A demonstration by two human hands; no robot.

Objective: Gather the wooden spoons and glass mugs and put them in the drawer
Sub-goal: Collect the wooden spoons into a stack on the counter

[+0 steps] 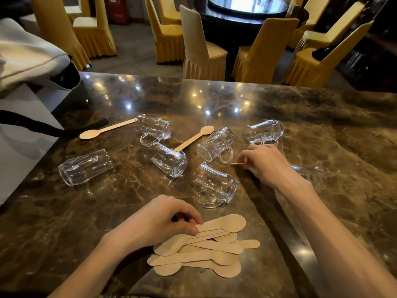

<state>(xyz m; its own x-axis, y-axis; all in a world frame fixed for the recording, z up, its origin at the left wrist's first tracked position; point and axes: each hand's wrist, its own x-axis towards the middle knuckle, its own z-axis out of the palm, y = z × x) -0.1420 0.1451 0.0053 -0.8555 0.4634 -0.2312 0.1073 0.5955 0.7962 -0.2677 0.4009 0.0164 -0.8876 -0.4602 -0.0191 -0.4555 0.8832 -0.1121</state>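
Observation:
Several glass mugs lie on their sides across the marble table (322,125), among them one at the left (86,166), one in the middle (167,159) and one nearest me (214,186). A pile of wooden spoons (204,250) lies at the front; my left hand (163,220) rests on it, fingers pinching the top spoon's handle. Two loose spoons lie farther back, one at the left (105,129) and one in the middle (195,137). My right hand (266,162) pinches a thin wooden spoon (237,163) seen edge-on. No drawer is in view.
A grey cloth bag (28,57) with a black strap (43,125) sits on a white surface at the left. Yellow-covered chairs (257,52) and a round dark table (247,9) stand behind the far edge.

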